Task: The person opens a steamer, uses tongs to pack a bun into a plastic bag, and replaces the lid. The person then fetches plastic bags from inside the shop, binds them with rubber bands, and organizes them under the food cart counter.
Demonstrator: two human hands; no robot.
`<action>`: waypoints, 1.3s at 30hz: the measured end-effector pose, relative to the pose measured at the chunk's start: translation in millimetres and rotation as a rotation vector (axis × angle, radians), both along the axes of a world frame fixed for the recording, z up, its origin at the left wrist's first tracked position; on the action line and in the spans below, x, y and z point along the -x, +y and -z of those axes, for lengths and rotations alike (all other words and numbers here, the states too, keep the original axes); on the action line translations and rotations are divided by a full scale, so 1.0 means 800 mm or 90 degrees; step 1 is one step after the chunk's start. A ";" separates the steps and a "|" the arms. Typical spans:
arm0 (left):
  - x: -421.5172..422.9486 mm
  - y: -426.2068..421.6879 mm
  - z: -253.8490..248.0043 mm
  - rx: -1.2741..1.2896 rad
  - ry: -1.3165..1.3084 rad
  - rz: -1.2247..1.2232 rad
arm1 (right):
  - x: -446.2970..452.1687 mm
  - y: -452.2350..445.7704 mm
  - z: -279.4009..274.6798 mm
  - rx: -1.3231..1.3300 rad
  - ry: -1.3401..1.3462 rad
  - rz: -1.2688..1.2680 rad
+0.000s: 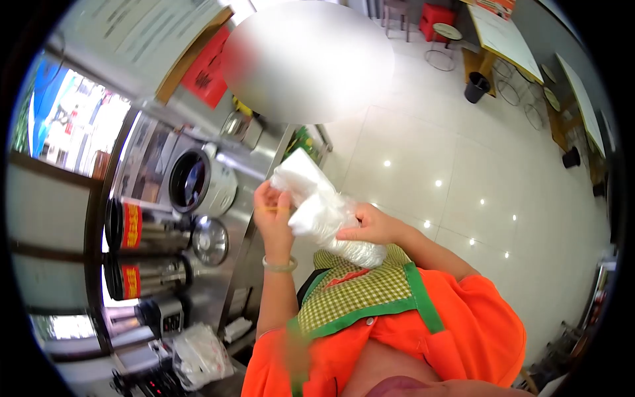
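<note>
A bundle of white, translucent plastic bags point(321, 205) is held in front of the green-checked apron. My right hand point(372, 225) is wrapped round its lower part, with the thumb across the plastic. At the bundle's upper left side is my left hand point(272, 208), its fingers bent close to the plastic. A thin yellow band crosses the left fingers, and a pale bracelet point(279, 266) circles that wrist. Whether the left fingers pinch the plastic is hard to make out.
A steel counter point(248, 182) on the left bears a round cooker point(221, 185), metal dispensers point(162, 225), a glass-like lid point(210, 240) and a plastic bag point(198, 354). Tables point(512, 43), stools point(447, 31) and black bins point(476, 87) stand beyond the tiled floor.
</note>
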State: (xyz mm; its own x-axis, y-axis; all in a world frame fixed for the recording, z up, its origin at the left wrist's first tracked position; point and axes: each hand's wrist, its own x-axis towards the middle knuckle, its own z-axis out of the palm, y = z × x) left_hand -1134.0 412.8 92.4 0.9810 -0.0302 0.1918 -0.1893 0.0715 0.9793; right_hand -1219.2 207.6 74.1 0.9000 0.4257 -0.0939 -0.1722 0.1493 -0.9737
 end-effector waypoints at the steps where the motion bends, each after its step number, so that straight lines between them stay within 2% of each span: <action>1: -0.010 -0.019 -0.011 -0.059 -0.033 -0.022 | -0.007 -0.022 -0.004 0.046 -0.121 0.050; 2: -0.023 -0.037 -0.016 -0.057 -0.033 -0.002 | -0.016 -0.042 -0.003 0.094 -0.238 0.097; 4: -0.054 -0.070 -0.021 -0.275 -0.190 0.247 | -0.038 -0.079 0.007 0.139 -0.254 0.114; 6: -0.096 -0.123 -0.023 -0.283 -0.224 0.272 | -0.068 -0.119 0.011 0.184 -0.266 0.117; 9: -0.181 -0.190 -0.019 -0.364 -0.251 0.423 | -0.122 -0.173 0.008 0.243 -0.237 0.152; 15: -0.318 -0.313 -0.015 -0.285 -0.106 0.617 | -0.208 -0.272 -0.015 0.287 -0.209 0.229; 17: -0.369 -0.366 0.021 -0.248 -0.056 0.685 | -0.246 -0.317 -0.037 0.240 -0.107 0.219; 18: -0.395 -0.388 0.030 -0.212 -0.008 0.737 | -0.259 -0.336 -0.019 0.244 -0.122 0.239; 20: -0.418 -0.432 0.016 -0.226 -0.201 0.719 | -0.295 -0.369 -0.011 0.154 -0.054 0.285; 21: -0.438 -0.451 0.020 -0.237 -0.210 0.701 | -0.317 -0.387 -0.010 0.149 -0.070 0.270; 23: -0.484 -0.495 0.032 -0.304 -0.092 0.717 | -0.366 -0.435 -0.007 0.195 -0.008 0.209; 24: -0.503 -0.514 0.038 -0.311 -0.087 0.704 | -0.390 -0.459 0.003 0.189 -0.011 0.196; 26: -0.548 -0.560 0.040 -0.311 -0.060 0.720 | -0.447 -0.513 0.018 0.284 0.015 0.098; 27: -0.574 -0.589 0.043 -0.315 -0.061 0.701 | -0.478 -0.544 0.015 0.282 0.004 0.083; 29: -0.623 -0.627 0.046 -0.244 0.120 0.686 | -0.531 -0.589 0.000 0.217 0.032 0.096; 30: -0.650 -0.643 0.036 -0.245 0.115 0.664 | -0.562 -0.619 -0.014 0.218 0.020 0.077; 32: -0.697 -0.659 0.014 0.150 0.327 0.671 | -0.622 -0.669 -0.033 0.267 -0.027 -0.004; 33: -0.720 -0.666 0.010 0.289 0.335 0.720 | -0.652 -0.691 -0.031 0.261 -0.028 -0.024; 34: -0.737 -0.669 -0.002 0.293 0.331 0.699 | -0.686 -0.715 -0.026 0.192 0.008 -0.027; 36: -0.774 -0.676 -0.033 0.077 0.459 0.845 | -0.756 -0.756 -0.023 0.126 0.034 -0.051; 37: -0.790 -0.677 -0.020 0.046 0.469 0.861 | -0.786 -0.772 -0.023 0.081 0.064 -0.078; 38: -0.809 -0.675 -0.010 0.048 0.466 0.848 | -0.817 -0.787 -0.020 0.037 0.095 -0.102; 39: -0.835 -0.672 -0.002 0.136 0.440 0.919 | -0.848 -0.798 -0.014 0.045 0.124 -0.145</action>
